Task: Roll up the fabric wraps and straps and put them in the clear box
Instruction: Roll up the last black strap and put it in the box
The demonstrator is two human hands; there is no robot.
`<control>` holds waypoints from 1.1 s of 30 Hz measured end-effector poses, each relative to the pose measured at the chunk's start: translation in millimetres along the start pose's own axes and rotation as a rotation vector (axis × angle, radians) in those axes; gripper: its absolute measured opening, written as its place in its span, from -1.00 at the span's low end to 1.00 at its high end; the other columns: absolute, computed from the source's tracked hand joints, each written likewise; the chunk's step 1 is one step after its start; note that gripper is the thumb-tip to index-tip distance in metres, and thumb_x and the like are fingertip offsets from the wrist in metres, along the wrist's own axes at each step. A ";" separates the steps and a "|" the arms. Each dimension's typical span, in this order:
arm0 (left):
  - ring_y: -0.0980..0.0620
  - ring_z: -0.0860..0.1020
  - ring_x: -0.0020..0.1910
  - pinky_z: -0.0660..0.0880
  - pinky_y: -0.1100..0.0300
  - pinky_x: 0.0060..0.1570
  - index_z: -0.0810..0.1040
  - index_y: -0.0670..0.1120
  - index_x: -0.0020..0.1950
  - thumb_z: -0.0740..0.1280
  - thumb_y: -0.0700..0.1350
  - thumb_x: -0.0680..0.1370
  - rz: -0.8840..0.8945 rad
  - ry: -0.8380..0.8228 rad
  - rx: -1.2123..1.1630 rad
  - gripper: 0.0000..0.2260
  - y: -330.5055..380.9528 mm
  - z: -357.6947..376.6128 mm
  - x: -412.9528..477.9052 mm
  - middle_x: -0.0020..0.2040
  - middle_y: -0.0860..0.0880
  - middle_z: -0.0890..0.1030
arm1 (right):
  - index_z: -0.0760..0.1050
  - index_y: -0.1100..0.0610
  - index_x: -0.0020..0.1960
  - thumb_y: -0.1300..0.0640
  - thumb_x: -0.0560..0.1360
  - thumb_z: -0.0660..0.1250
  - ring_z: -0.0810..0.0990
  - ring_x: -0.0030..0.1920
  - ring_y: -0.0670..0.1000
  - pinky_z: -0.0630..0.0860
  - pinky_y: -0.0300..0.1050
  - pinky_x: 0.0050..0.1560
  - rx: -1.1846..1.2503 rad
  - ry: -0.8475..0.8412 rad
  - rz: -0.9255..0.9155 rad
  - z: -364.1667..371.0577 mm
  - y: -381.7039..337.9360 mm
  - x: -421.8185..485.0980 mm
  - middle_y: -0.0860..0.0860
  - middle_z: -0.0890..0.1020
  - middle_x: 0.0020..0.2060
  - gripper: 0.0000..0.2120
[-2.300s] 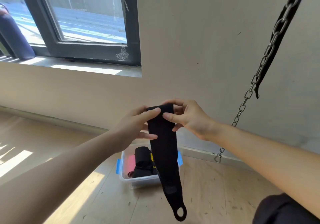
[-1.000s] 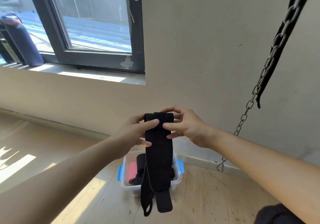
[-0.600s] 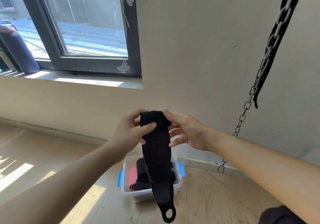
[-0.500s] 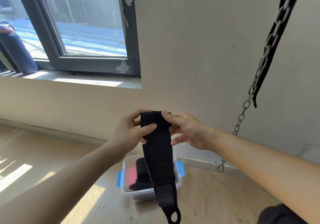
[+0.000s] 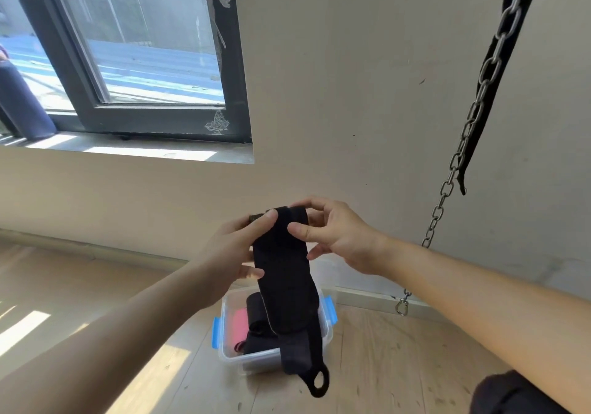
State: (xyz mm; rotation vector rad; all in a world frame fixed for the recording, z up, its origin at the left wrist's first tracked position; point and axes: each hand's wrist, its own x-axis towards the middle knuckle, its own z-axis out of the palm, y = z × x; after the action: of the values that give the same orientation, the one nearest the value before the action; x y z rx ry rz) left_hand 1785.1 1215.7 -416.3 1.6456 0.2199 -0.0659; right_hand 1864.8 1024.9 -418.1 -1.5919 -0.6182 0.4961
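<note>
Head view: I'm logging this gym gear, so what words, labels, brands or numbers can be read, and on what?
No text can be read.
The black wrap shows no print or label.
The clear box shows no label.
The sticker scraps on the window frame are torn, with nothing legible.

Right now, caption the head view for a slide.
Left hand and right hand hold a black wrist wrap over the clear box.

Clear box (image 5: 249, 358) — partly behind black wrap (image 5: 284, 273)
</note>
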 end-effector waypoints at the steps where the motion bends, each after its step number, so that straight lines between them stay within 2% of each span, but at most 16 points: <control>1: -0.13 0.70 -0.04 0.54 0.07 -0.23 0.67 -0.01 0.18 0.38 0.17 0.57 0.018 0.007 0.004 -0.68 -0.6 -0.2 -0.2 0.05 -0.11 0.72 | 0.53 0.12 0.26 0.17 0.56 0.44 0.68 0.05 0.08 0.60 -0.11 -0.20 -0.003 -0.011 0.005 -0.6 0.6 -0.2 0.28 0.64 0.14 -0.71; 4: -0.22 0.69 -0.05 0.51 -0.01 -0.17 0.65 -0.07 0.16 0.42 0.05 0.57 0.075 0.028 -0.006 -0.75 -1.4 -0.9 -1.2 0.04 -0.18 0.70 | 0.50 0.09 0.32 0.15 0.56 0.44 0.69 0.11 0.09 0.64 -0.05 -0.14 0.042 -0.048 0.069 -2.3 -0.4 -1.3 0.19 0.65 0.18 -0.66; 7: -0.31 0.65 0.09 0.49 -0.11 -0.05 0.64 -0.06 0.20 0.44 -0.03 0.56 0.143 0.020 -0.028 -0.76 0.7 -1.8 -2.0 0.09 -0.22 0.70 | 0.52 0.08 0.34 -0.08 0.59 0.35 0.68 0.08 0.10 0.65 0.00 -0.13 0.090 -0.113 0.170 -1.6 -5.3 -3.0 0.11 0.66 0.18 -0.61; 10: -0.29 0.65 0.10 0.50 -0.06 -0.11 0.64 -0.03 0.20 0.46 -0.10 0.55 0.207 0.031 -0.032 -0.77 2.2 -1.7 -2.7 0.05 -0.18 0.71 | 0.58 0.09 0.29 -0.28 0.54 0.27 0.64 0.03 0.09 0.66 0.00 -0.13 0.105 -0.132 0.235 1.6 -9.0 -4.6 0.13 0.66 0.06 -0.47; 13: -0.20 0.69 0.01 0.56 -0.03 -0.19 0.64 -0.01 0.20 0.47 -0.15 0.54 0.269 0.038 0.017 -0.76 2.0 0.1 -3.8 0.01 -0.12 0.72 | 0.61 0.07 0.26 -0.34 0.48 0.27 0.64 0.02 0.10 0.66 -0.02 -0.18 0.115 -0.106 0.239 3.0 -11.7 -5.3 0.06 0.66 -0.01 -0.42; 17: -0.05 0.71 -0.10 0.58 0.12 -0.32 0.64 0.01 0.18 0.48 -0.18 0.53 0.339 0.072 0.073 -0.76 2.1 3.3 -5.1 -0.03 -0.03 0.73 | 0.59 0.13 0.27 -0.26 0.55 0.30 0.66 -0.02 0.08 0.64 -0.07 -0.24 0.090 -0.083 0.227 1.3 -14.7 -5.4 0.08 0.67 0.04 -0.48; 22: -0.03 0.72 -0.01 0.62 0.13 -0.28 0.58 0.06 0.28 0.48 -0.16 0.53 0.295 0.062 0.053 -0.66 2.4 5.2 -6.5 0.08 0.00 0.71 | 0.58 0.18 0.27 -0.06 0.59 0.36 0.67 -0.09 0.05 0.62 -0.14 -0.33 0.130 -0.038 0.141 0.1 -13.7 -5.2 0.09 0.66 0.02 -0.62; 25: -0.04 0.72 0.04 0.65 0.05 -0.22 0.58 0.09 0.29 0.45 0.09 0.50 0.117 -0.025 0.015 -0.64 4.4 3.2 -7.9 0.11 0.02 0.72 | 0.56 0.19 0.30 0.03 0.59 0.38 0.68 0.01 0.08 0.63 -0.13 -0.27 0.186 -0.042 0.096 -1.2 -12.9 -5.4 0.11 0.68 0.06 -0.65; 28: -0.18 0.71 0.06 0.63 0.01 -0.16 0.65 0.11 0.22 0.41 0.32 0.46 -0.038 -0.110 0.000 -0.56 3.4 -0.4 -7.6 0.11 -0.06 0.73 | 0.52 0.21 0.32 0.14 0.59 0.40 0.68 0.15 0.12 0.65 -0.07 -0.16 0.198 -0.043 0.059 -2.0 -10.6 -5.1 0.19 0.67 0.17 -0.67; 30: -0.23 0.70 0.06 0.61 0.02 -0.15 0.66 0.11 0.22 0.36 0.35 0.42 -0.066 -0.113 -0.032 -0.51 3.0 -1.4 -5.8 0.12 -0.13 0.72 | 0.49 0.24 0.32 0.20 0.58 0.40 0.68 0.16 0.10 0.65 -0.05 -0.12 0.181 -0.045 0.041 -2.8 -7.6 -4.1 0.21 0.65 0.17 -0.67; 33: -0.16 0.69 -0.04 0.59 0.09 -0.24 0.67 0.09 0.21 0.41 0.35 0.44 -0.049 -0.090 -0.044 -0.53 2.5 -0.1 -5.6 0.08 -0.11 0.72 | 0.47 0.24 0.33 0.26 0.58 0.39 0.65 0.15 0.08 0.65 -0.05 -0.09 0.181 -0.065 0.024 -2.7 -3.6 -3.0 0.16 0.61 0.13 -0.66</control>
State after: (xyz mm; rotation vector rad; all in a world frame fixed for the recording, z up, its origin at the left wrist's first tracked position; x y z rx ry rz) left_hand 1780.1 1215.0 -412.9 1.5901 0.1917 -0.1711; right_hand 1863.8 1021.1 -414.3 -1.4181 -0.5866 0.6067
